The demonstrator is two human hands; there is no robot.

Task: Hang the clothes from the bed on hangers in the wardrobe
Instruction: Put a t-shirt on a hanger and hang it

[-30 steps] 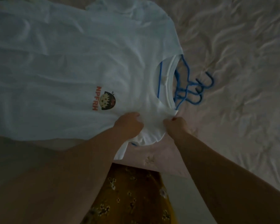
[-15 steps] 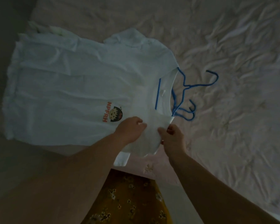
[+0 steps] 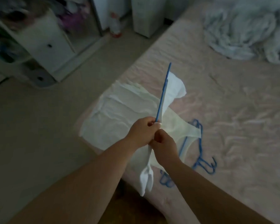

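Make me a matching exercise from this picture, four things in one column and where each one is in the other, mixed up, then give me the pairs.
Things:
1. white cotton T-shirt
2. thin blue plastic hanger
3. crumpled pale blanket
4. spare blue hangers

Places:
A. bunched at the far right of the pink bed sheet
B. lying flat on the sheet, right of the arms
C. spread at the bed's near edge, one sleeve gathered in both hands
D. sticking up from the grip of the left hand

Pairs: 1-C, 2-D, 3-A, 4-B
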